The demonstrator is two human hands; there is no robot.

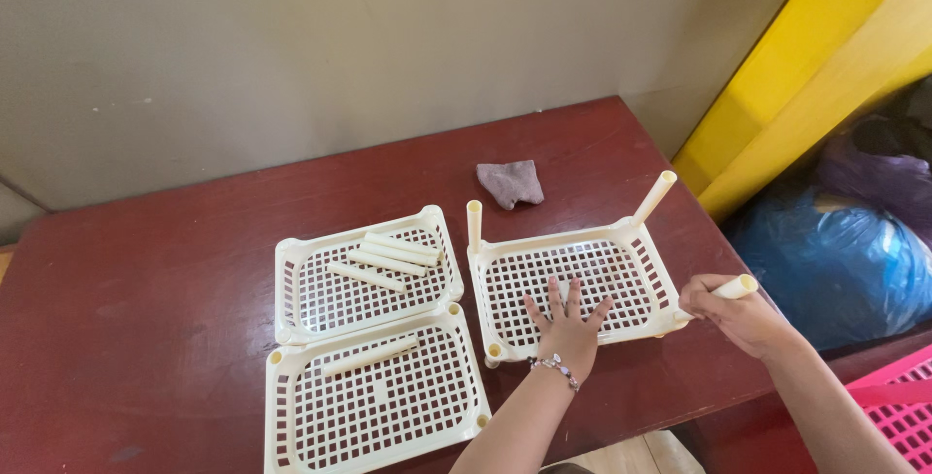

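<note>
Cream tube (730, 289) sits in our right hand (735, 315), fingers wrapped round it, its lower end at the near right corner of the cream lattice tray (649, 270) on the dark red table (146, 280). Our left hand (569, 326) lies flat inside that tray, fingers spread wide. Two tubes already stand in its far corners, and two more trays lie just beside it

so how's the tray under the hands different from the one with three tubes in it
The right tray has tubes standing upright in its corners; the back left tray has three loose tubes lying flat inside. The left hand presses the right tray; nothing touches the back left tray. Both are cream mesh trays.
</note>
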